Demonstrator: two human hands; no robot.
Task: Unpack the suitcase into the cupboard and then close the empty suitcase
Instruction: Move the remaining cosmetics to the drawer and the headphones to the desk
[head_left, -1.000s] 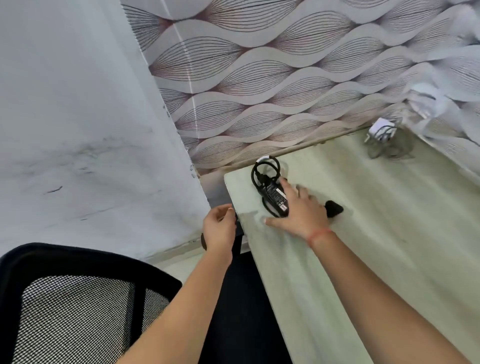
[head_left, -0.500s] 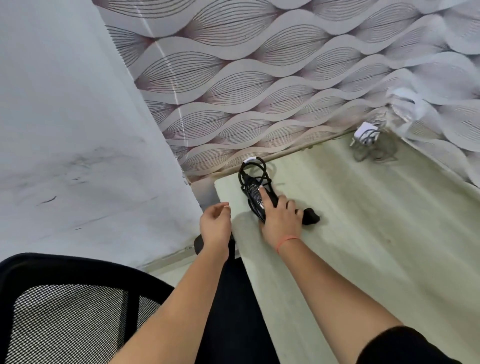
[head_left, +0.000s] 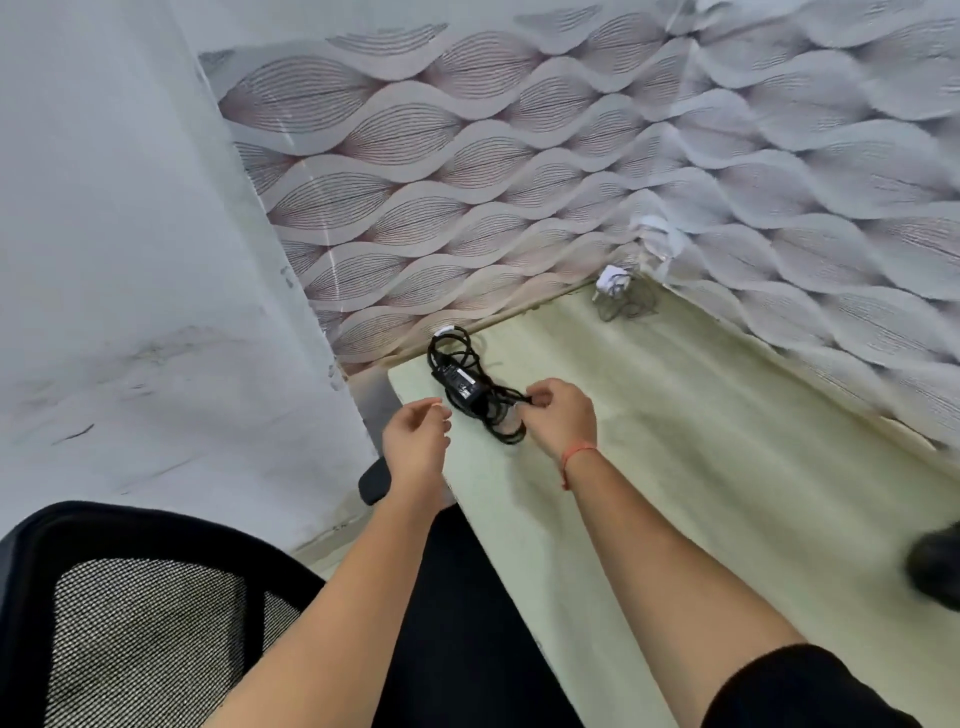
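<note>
A black power adapter (head_left: 461, 387) with its coiled black cable lies at the near left corner of a pale wooden surface (head_left: 701, 467). My right hand (head_left: 558, 418) has its fingers curled round the cable end beside the adapter. My left hand (head_left: 415, 441) hovers just left of the adapter, at the surface's edge, fingers loosely curled and holding nothing. No suitcase or cupboard is in view.
A white charger with a thin cable (head_left: 618, 293) lies in the far corner against the patterned wall. A black mesh chair (head_left: 145, 613) stands at the lower left. A dark object (head_left: 935, 569) sits at the right edge. A white panel (head_left: 130, 260) stands on the left.
My right hand has lifted off the adapter and now grips the cable end at its right. My left hand has risen slightly toward the adapter. The camera has shifted.
</note>
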